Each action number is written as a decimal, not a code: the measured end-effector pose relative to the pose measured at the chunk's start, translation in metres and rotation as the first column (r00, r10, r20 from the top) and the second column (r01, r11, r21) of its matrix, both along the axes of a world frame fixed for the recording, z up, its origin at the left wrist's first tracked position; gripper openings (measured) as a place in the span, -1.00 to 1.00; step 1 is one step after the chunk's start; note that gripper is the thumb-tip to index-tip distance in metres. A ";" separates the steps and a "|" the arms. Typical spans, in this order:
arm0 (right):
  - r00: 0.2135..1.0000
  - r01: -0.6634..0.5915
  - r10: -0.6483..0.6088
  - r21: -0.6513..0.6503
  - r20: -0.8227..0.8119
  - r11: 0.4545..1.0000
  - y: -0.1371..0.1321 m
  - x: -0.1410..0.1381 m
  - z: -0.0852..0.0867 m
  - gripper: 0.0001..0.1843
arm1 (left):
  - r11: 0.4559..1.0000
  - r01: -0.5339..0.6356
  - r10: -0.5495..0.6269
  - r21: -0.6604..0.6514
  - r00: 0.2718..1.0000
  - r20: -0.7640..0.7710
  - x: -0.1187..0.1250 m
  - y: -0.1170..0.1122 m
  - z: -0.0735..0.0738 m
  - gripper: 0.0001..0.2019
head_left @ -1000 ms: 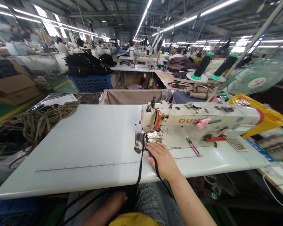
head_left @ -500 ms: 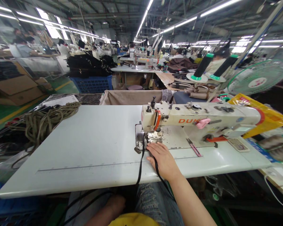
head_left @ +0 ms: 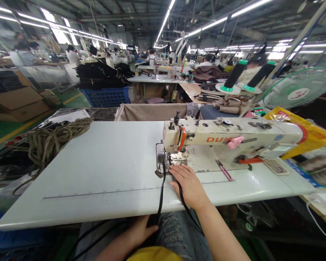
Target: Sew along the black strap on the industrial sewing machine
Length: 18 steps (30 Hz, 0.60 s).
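A narrow black strap [head_left: 162, 192] runs from under the presser foot of the sewing machine [head_left: 233, 136] and over the table's front edge. A second length of it passes beneath my right hand [head_left: 187, 185], which lies on the table just in front of the needle area, fingers pressed together on the strap and thumb to its left. Below the table edge, my left hand [head_left: 139, 232] is closed around black strap at my lap, its thumb showing and its fingers largely hidden. More black strap lengths trail to the lower left.
Pink-handled thread snips [head_left: 224, 170] lie on the machine bed. A bundle of olive cord [head_left: 54, 137] hangs over the table's left end. Behind stands a beige cloth-lined bin [head_left: 152, 111]. Thread cones [head_left: 235, 76] and a green fan [head_left: 299, 88] are at the right.
My left hand has risen from the lap towards the table edge, meeting the hanging strap. My right hand has stayed nearly in place on the strap.
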State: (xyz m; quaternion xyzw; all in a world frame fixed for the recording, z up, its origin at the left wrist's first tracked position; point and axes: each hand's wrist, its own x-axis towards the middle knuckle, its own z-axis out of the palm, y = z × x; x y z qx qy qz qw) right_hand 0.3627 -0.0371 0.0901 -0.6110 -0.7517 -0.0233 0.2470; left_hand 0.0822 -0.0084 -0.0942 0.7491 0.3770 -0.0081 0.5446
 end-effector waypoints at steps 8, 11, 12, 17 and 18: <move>1.000 -0.007 0.007 -0.010 0.003 1.000 0.001 0.000 0.000 -0.60 | 0.998 0.007 -0.020 0.059 0.975 0.219 0.010 -0.005 0.033 -0.55; 1.000 -0.007 0.008 -0.010 0.008 1.000 0.000 0.000 0.000 -0.59 | 0.999 -0.042 0.044 -0.016 0.979 0.201 0.006 -0.006 0.017 -0.53; 1.000 -0.009 0.009 -0.008 0.008 1.000 0.000 0.000 0.000 -0.59 | 0.997 -0.070 0.076 -0.044 0.981 0.178 0.005 -0.006 0.012 -0.52; 1.000 -0.012 0.012 0.002 -0.002 1.000 0.000 0.000 0.001 -0.60 | 0.973 -0.183 0.191 -0.142 0.981 0.043 0.010 -0.003 -0.006 -0.54; 1.000 -0.011 0.011 0.003 -0.002 1.000 0.000 0.000 0.000 -0.60 | 0.967 -0.202 0.206 -0.157 0.978 0.009 0.012 -0.004 -0.008 -0.55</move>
